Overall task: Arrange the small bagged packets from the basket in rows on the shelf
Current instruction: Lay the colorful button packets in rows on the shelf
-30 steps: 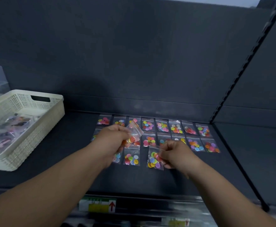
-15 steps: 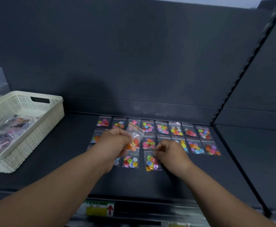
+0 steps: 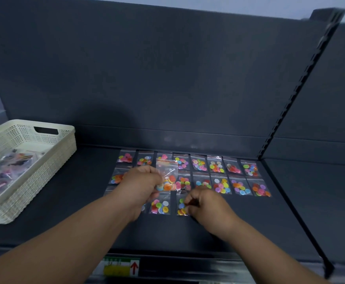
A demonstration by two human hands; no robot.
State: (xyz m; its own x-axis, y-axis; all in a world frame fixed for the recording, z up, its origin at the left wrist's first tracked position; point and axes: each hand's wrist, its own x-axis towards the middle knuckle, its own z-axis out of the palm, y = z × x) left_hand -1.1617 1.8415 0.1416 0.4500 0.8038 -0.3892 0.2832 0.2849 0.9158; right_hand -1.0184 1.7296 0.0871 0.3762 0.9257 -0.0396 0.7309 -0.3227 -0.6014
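Small clear bags of coloured buttons lie in rows on the dark shelf (image 3: 259,222). The back row (image 3: 198,165) and the middle row (image 3: 241,186) hold several packets each. My left hand (image 3: 145,183) holds a clear packet (image 3: 167,177) of orange and yellow buttons upright, a little above the middle row. My right hand (image 3: 204,203) pinches the right side of a front-row packet (image 3: 182,208) that lies on the shelf. Another front-row packet (image 3: 160,206) lies just left of it. Packets under my left hand are partly hidden.
A cream perforated basket (image 3: 44,160) with more bagged items stands at the left of the shelf. A slotted upright (image 3: 290,99) and divider edge (image 3: 290,212) bound the shelf on the right. A price label with a red arrow (image 3: 122,267) sits on the front rail.
My right hand has slid the front-row packet leftward and set it flat beside its neighbour. My left hand has lifted its packet a little higher and more upright.
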